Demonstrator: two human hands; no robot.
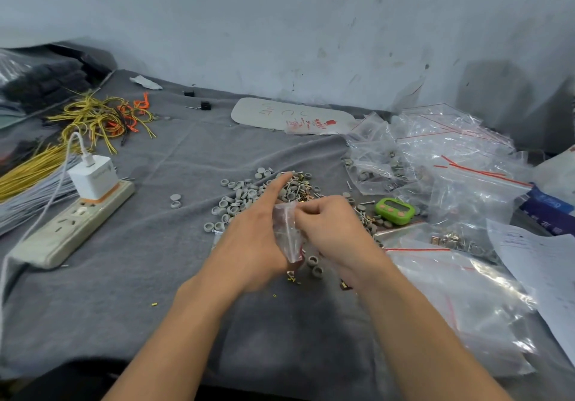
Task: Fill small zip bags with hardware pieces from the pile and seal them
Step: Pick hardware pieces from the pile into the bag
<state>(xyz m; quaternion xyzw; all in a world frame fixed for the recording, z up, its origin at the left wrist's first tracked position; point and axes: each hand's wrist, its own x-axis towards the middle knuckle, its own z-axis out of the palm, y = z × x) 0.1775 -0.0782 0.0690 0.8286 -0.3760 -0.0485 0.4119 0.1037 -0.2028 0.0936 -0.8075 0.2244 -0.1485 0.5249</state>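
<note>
Head cam: small zip bag [287,232] is up between both hands, just in front of the hardware pile [249,195]. Left hand [255,239] grips it with the index finger sticking out, right hand [329,223] pinches its top edge. Red scribbles on the white card [292,116] by the wall aren't readable. Bare grey cloth [149,264] sits left of the arms, towards the power strip [71,223]

Both forearms are angling toward the zip bag [287,232]; the left grip [249,239] is holding its left side, index finger pointing forward, while the right grip [329,223] is pinching its top edge
</note>
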